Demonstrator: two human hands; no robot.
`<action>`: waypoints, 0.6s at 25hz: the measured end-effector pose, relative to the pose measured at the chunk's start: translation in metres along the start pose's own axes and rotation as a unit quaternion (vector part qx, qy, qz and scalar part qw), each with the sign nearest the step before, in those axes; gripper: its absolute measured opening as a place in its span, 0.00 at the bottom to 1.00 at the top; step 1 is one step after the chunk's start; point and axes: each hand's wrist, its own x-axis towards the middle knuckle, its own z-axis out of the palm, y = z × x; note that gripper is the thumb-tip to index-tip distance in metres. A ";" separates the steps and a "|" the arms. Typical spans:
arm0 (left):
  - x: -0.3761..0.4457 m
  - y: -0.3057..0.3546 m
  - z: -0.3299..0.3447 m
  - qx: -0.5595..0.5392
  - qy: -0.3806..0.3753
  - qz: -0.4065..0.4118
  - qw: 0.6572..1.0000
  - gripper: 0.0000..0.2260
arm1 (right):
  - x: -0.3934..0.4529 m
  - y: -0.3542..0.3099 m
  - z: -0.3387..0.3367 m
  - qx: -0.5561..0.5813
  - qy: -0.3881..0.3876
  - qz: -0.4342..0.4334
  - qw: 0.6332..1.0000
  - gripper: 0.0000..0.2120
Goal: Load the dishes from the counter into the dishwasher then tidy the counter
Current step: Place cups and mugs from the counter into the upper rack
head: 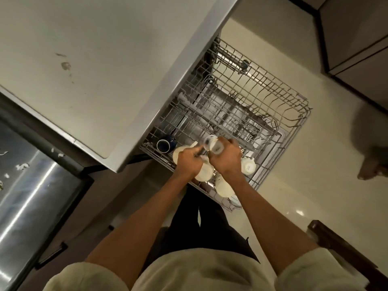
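Overhead, the pale counter (88, 66) fills the upper left of the view, its top bare apart from a few faint smudges, with a steel sink (27, 185) at the lower left holding scattered white scraps. Below the counter's edge the wire dishwasher rack (262, 97) is pulled out over the light floor, mostly bare wire on its far side. Several cream bowls (204, 173) sit upside down in the rack's near corner, crowded together under the person's arms, and a small white cup (248, 165) stands just to their right. A dark blue mug (164, 144) lies on its side close to the counter edge. The right hand (225, 159) has its fingers curled round a clear glass (213, 144), tilted above the bowls with its base toward the camera. The left hand (186, 162) is right beside it, fingers bent around something thin and dark that touches the glass; the blur keeps me from telling what it is. Both forearms reach out from cream sleeves.
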 end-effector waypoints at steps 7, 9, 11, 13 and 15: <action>0.033 -0.024 0.002 0.335 -0.084 0.043 0.937 0.32 | 0.036 -0.006 0.032 -0.054 -0.010 -0.019 0.998 0.32; 0.032 -0.031 0.003 0.344 -0.069 0.075 0.933 0.33 | 0.043 -0.007 0.041 -0.074 -0.004 -0.029 0.997 0.30; 0.032 -0.035 0.004 0.340 -0.059 0.095 0.934 0.33 | 0.049 -0.009 0.048 -0.083 -0.007 -0.027 0.996 0.28; 0.032 -0.037 0.004 0.333 -0.054 0.099 0.936 0.33 | 0.056 -0.010 0.054 -0.086 0.005 -0.023 0.996 0.28; 0.033 -0.039 0.003 0.326 -0.055 0.100 0.938 0.33 | 0.065 -0.009 0.059 -0.086 0.016 -0.024 0.996 0.28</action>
